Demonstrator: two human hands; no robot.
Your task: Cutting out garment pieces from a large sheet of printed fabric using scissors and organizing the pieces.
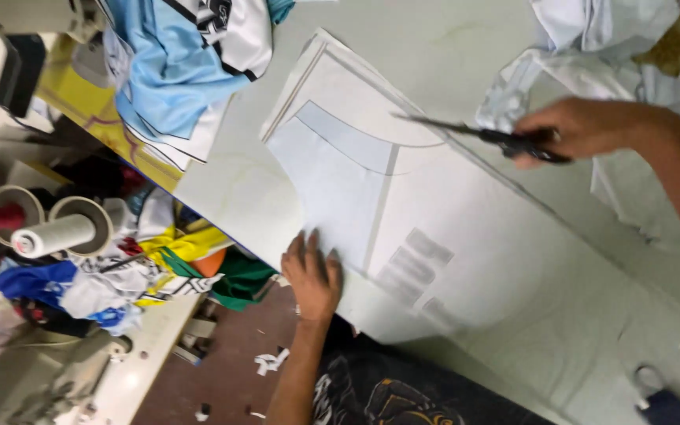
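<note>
A sheet of fabric [403,212] lies flat on the counter [592,330]. The left hand [312,275] rests on its near edge; the right hand [584,130] holds scissors [482,134] over its far right edge. Heaped garments [182,71] lie far left, thread spools [49,228] left, and crumpled cloth [592,47] far right.
</note>
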